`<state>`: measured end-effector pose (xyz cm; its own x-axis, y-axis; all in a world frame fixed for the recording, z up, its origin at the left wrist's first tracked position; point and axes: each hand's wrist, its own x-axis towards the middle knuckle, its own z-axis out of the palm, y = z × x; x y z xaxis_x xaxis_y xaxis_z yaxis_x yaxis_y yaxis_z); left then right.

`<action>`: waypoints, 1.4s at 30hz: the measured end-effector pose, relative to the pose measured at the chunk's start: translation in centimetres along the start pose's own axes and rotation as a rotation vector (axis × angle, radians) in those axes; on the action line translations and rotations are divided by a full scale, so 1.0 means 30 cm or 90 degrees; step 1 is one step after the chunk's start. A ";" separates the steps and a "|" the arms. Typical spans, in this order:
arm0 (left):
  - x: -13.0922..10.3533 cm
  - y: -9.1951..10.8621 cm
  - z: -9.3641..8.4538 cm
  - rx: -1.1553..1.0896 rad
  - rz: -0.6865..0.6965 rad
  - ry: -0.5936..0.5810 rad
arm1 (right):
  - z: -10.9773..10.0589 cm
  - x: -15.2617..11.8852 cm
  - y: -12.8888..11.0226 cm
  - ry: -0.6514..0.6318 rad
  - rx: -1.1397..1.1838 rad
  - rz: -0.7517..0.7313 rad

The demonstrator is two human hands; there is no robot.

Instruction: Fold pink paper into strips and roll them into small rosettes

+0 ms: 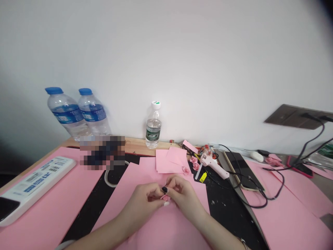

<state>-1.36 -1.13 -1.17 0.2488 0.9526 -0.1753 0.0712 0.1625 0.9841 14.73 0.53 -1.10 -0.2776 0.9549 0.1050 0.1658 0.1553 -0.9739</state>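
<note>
Between my fingertips is a small pink paper rose (pixel 165 197), partly covered by the thumbs. My left hand (pixel 147 199) pinches it from the left, and my right hand (pixel 182 194) closes on it from the right. Both hands are held over a large pink paper sheet (pixel 156 225). Just beyond them lie finished-looking paper roses (pixel 195 166) beside a stack of pink paper squares (pixel 170 161). A white and pink hot glue gun (pixel 213 165) rests to the right of the roses, its black cord trailing right.
Left, a white boxed item (pixel 44 184) lies on pink sheets near a roll of tape (pixel 109 178). Two large water bottles (pixel 69 114) and a smaller bottle (pixel 153 128) stand along the wall. A phone (pixel 244 170) and tangled cables are at right, below a wall socket (pixel 291 116).
</note>
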 end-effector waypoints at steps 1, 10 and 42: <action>0.004 0.000 -0.003 -0.029 -0.007 0.003 | -0.003 -0.003 -0.003 0.023 -0.045 -0.061; 0.032 0.002 -0.032 -0.159 -0.026 0.019 | -0.039 -0.012 0.006 0.068 -0.341 -0.363; 0.019 0.001 -0.021 -0.082 -0.021 0.029 | -0.034 -0.003 -0.005 -0.070 -0.304 -0.259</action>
<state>-1.84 -0.42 -1.23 0.2045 0.9564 -0.2086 -0.0469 0.2224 0.9738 15.71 0.67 -0.76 -0.4989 0.7681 0.4014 0.4232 0.6201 -0.6606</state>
